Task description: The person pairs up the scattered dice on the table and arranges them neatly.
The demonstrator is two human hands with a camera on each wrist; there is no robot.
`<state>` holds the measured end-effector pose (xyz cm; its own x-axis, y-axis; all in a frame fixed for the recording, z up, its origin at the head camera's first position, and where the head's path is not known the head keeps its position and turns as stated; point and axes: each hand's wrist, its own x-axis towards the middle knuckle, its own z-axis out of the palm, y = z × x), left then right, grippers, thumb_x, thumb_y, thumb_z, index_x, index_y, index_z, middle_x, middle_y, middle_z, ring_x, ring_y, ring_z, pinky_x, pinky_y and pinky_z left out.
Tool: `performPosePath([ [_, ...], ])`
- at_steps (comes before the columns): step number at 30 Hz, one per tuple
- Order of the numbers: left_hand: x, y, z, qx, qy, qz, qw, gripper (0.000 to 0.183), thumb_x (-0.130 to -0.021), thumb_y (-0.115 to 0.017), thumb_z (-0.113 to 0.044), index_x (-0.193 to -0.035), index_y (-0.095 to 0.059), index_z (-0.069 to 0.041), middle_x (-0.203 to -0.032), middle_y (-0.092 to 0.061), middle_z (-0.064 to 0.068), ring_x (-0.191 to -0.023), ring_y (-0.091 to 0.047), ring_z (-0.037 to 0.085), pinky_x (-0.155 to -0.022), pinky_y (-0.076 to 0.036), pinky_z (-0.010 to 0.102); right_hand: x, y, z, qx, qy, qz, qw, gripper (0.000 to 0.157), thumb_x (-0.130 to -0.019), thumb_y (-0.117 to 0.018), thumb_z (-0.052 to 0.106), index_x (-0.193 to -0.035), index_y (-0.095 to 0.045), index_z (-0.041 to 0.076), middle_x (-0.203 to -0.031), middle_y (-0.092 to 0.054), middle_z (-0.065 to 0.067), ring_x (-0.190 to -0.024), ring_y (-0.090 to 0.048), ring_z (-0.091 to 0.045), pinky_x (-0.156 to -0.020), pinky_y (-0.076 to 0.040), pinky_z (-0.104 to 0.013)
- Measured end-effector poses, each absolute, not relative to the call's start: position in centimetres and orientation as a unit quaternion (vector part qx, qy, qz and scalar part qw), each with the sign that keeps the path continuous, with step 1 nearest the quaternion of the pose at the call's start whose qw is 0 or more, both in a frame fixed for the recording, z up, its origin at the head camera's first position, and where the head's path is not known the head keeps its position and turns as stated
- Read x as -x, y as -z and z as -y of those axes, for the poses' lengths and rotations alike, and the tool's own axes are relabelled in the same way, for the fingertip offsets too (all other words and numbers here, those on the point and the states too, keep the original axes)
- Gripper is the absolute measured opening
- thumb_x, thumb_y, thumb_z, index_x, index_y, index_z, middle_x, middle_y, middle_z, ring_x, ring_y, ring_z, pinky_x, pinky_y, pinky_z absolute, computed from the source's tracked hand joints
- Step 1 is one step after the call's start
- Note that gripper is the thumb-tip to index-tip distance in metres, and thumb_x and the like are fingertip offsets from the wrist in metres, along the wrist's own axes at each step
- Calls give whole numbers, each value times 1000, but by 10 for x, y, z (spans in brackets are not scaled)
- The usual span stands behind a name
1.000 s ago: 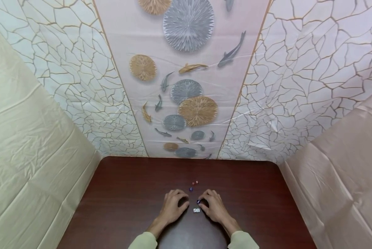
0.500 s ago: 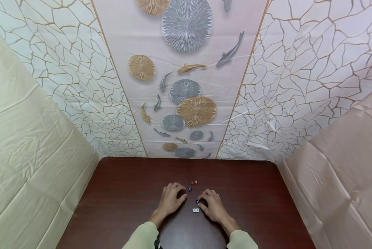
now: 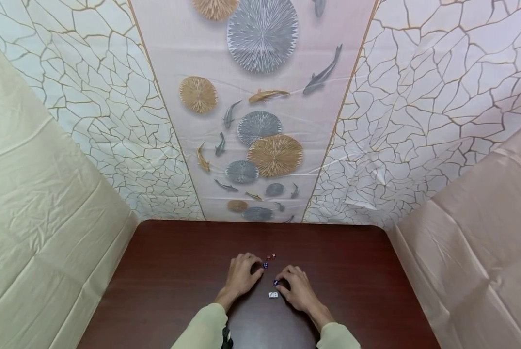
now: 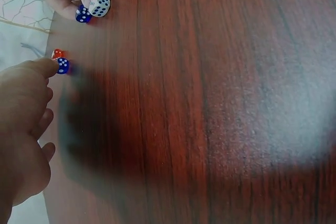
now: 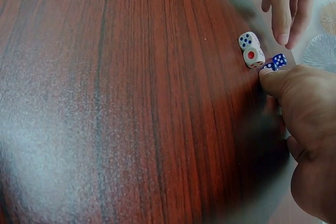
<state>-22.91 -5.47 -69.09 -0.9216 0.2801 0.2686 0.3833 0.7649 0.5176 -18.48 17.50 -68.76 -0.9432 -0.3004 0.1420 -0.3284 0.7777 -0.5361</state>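
Observation:
My right hand [image 3: 298,289] pinches a dark blue die [image 3: 276,282] between thumb and fingertips, low over the table. In the right wrist view the thumb partly covers that die. Farther off, a second blue die [image 3: 265,265] with white pips lies on the table. The fingertips of my left hand [image 3: 242,274] are right beside it, thumb and index finger parted. Seen from the right wrist, a small gap shows between those fingertips and the die. Two white dice [image 3: 273,294] sit side by side just in front of the right thumb.
Two small red dice [image 3: 274,255] lie beyond the far blue die. The dark red-brown wooden table [image 3: 177,252] reaches back to a patterned cloth wall [image 3: 260,194]. Beige cloth [image 3: 46,203] hangs along the left side, with more on the right.
The left hand has moved forward from beside the white dice to the far blue die. My right hand has stayed in nearly the same place, holding its blue die.

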Motion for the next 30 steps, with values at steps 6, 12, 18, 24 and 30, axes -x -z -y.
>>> performPosePath([
  [6,230,691,52,176,283,939,80,20,-98,-90,-25,-116,-86,-20,-119,-80,3,-111,-71,27,-99,-52,51,184,686,-175,-166,-291,942,23,16,-98,-88,14,-113,-84,16,-114,-70,4,-112,-62,-20,-99,-47,-47],
  [12,232,691,49,168,277,944,67,20,-97,-90,-25,-116,-86,-19,-119,-81,3,-114,-72,28,-101,-52,51,183,688,-176,-173,-283,943,29,16,-97,-89,15,-112,-84,16,-113,-70,4,-110,-62,-19,-97,-47,-46],
  [18,231,691,46,154,277,947,57,19,-97,-91,-24,-114,-86,-18,-119,-81,2,-115,-72,28,-102,-51,52,183,689,-175,-179,-280,942,37,17,-96,-90,14,-112,-84,15,-113,-71,3,-110,-63,-20,-97,-49,-46],
  [24,234,693,44,146,276,948,63,17,-97,-91,-26,-112,-87,-19,-117,-81,2,-114,-71,28,-100,-50,52,183,689,-175,-186,-279,941,51,17,-95,-90,13,-111,-84,15,-112,-72,3,-108,-63,-19,-94,-49,-45],
  [30,236,698,42,143,278,948,67,16,-97,-90,-28,-110,-87,-20,-118,-80,2,-115,-71,29,-101,-50,54,183,689,-176,-191,-274,941,58,18,-95,-91,13,-111,-84,15,-112,-72,3,-108,-63,-19,-94,-49,-45],
])
